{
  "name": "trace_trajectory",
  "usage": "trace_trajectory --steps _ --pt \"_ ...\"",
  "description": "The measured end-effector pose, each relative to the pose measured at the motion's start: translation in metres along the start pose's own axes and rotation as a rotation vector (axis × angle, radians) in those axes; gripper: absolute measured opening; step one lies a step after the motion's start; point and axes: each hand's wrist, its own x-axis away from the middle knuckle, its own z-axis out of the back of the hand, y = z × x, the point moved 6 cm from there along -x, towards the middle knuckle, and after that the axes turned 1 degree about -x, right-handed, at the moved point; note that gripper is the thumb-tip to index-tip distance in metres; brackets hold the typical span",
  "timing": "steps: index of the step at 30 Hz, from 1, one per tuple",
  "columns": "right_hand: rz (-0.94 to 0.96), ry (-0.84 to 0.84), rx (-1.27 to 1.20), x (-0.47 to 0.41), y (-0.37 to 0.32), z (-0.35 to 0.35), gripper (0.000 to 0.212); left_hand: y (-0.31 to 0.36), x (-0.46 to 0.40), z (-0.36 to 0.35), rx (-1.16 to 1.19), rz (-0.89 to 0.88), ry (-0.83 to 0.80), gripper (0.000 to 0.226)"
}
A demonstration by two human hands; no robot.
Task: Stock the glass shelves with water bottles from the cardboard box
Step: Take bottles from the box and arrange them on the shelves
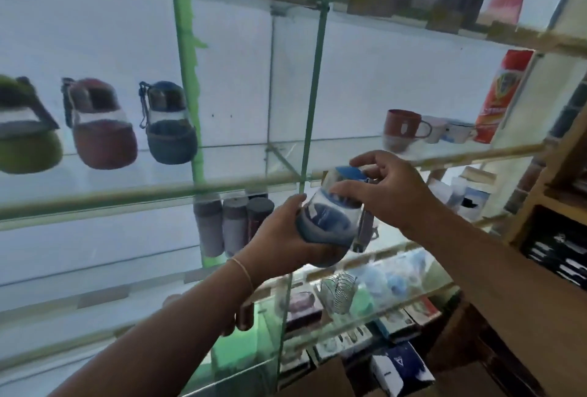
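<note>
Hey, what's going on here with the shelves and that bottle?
A person is stocking glass shelves. Both hands hold a blue water bottle in front of the shelf edge: the left hand grips its base, the right hand its top. Green, red and dark blue bottles already stand in a row on the shelf to the left.

The shelves (95, 203) were of clear glass with a smooth, glossy face and greenish edges. The blue bottle (330, 222) had a transparent, shiny body that looked like glass or clear plastic, and a matt blue sleeve, perhaps rubber or cloth, around its lower half. The mugs (403, 130) looked like glazed ceramic. The frame at the right (540, 180) was of matt brown wood. The whisk (338, 288) was of thin bright metal wire.
</note>
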Motion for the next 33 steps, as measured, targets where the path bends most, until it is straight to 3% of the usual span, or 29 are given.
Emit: trace_trajectory --steps 3,7,12,17,22,33 --pt "0.074 -0.070 -0.020 -0.012 -0.026 -0.024 0.047 -0.001 0.009 0.030 0.007 0.039 0.062 0.052" --pt "0.158 -0.156 -0.046 -0.023 -0.062 -0.062 0.049 -0.004 0.024 0.079 -0.109 0.069 0.184 0.058" --pt "0.260 -0.221 -0.093 -0.026 -0.116 -0.108 0.052 0.004 0.055 0.142 -0.169 0.068 0.406 0.087" --pt "0.335 -0.244 -0.157 -0.022 -0.169 -0.154 0.051 0.008 0.083 0.206 -0.272 0.032 0.590 0.076" --pt "0.382 -0.288 -0.186 -0.008 -0.221 -0.206 0.047 0.003 0.116 0.265 -0.282 0.009 0.656 0.082" --pt "0.320 -0.349 -0.323 0.012 -0.290 -0.316 0.040 -0.021 0.194 0.395 -0.298 0.022 0.812 0.066"
